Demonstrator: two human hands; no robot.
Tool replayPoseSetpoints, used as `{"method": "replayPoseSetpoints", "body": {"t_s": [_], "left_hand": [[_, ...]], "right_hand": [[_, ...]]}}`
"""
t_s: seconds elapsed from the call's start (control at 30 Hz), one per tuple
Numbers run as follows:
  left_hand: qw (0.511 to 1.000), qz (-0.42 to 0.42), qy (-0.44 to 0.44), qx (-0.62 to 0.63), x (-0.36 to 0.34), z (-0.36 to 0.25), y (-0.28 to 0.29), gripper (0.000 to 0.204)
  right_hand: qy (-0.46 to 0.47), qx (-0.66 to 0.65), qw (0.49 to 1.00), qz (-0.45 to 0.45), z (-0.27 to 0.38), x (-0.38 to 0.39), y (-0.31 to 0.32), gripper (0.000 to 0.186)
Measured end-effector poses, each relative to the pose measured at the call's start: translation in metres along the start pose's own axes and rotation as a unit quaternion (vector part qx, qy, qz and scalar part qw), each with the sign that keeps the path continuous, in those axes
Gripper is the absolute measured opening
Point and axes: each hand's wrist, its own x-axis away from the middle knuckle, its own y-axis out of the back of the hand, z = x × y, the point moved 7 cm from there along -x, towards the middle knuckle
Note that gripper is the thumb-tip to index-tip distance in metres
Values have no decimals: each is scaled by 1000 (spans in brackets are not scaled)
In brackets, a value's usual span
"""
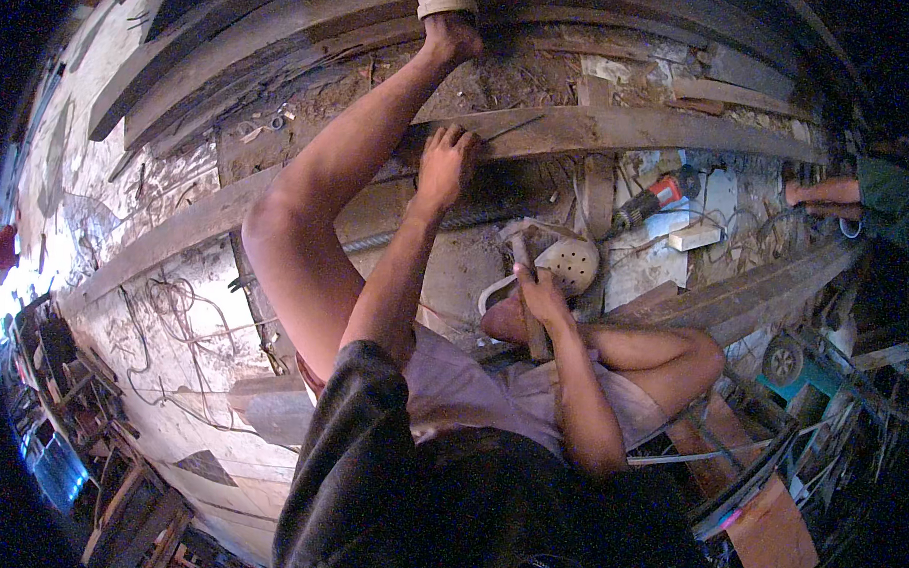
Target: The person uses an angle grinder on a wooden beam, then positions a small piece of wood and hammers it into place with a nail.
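Note:
My left hand rests with curled fingers on the long wooden beam that runs across in front of me. A thin dark rod lies slantwise on the beam, its near end close to those fingers. Whether they grip it is hidden. Lower down, my right hand is closed round a wooden handle held roughly upright, near my bent leg. The tool's upper end is hard to make out against the beige clog on my foot.
A red and black power tool lies right of centre, with a pale block below it. Another person's arm reaches in at the right. More beams lie beyond. Loose cables cover the left floor; a teal wheeled machine stands lower right.

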Motion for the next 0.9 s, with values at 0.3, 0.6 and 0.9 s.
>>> {"method": "replayPoseSetpoints", "body": {"t_s": [0.3,0.6,0.9], "left_hand": [[1000,-7,-2,17,-3,-7,8,34],[1000,-13,-17,6,-1,-4,2,41],[999,-18,10,30,0,-17,19,34]], "right_hand": [[79,-59,992,-80,119,-14,120,68],[249,-33,951,-183,178,-39,130,33],[81,64,993,-58,122,-25,109,64]]}}
